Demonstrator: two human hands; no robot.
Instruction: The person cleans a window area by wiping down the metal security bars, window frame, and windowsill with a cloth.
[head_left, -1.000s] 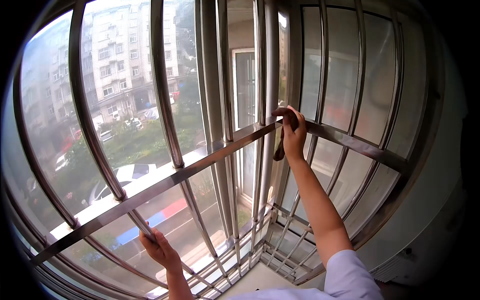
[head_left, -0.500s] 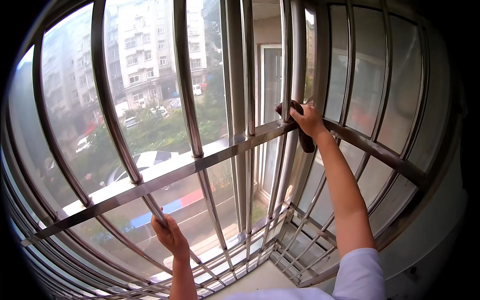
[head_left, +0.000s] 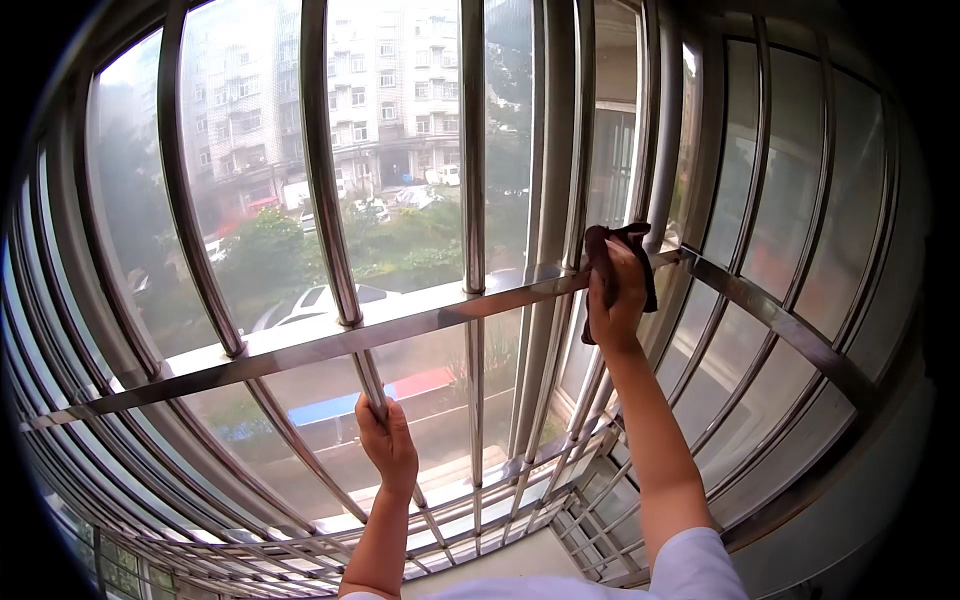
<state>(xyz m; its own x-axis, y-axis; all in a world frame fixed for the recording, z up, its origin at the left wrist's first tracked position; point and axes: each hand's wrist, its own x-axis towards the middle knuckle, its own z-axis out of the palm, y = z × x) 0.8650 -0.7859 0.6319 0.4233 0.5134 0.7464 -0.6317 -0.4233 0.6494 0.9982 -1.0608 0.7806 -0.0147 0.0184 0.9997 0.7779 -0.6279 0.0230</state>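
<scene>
A dark brown cloth (head_left: 603,262) is in my right hand (head_left: 618,300), pressed on the metal crossbar (head_left: 420,324) near the window corner, beside an upright bar. Part of the cloth hangs below the crossbar. My left hand (head_left: 388,440) is lower and further left, its fingers wrapped round a thin vertical bar (head_left: 368,380) just below the crossbar.
Shiny upright bars (head_left: 330,200) cross the window in front of me. Another barred side with a crossbar (head_left: 770,315) runs off to the right. A lower metal grille (head_left: 590,520) lies below. Outside are buildings, trees and cars.
The view has turned to the right. My right hand with the cloth has moved left along the crossbar, away from the corner. My left hand still grips the same bar.
</scene>
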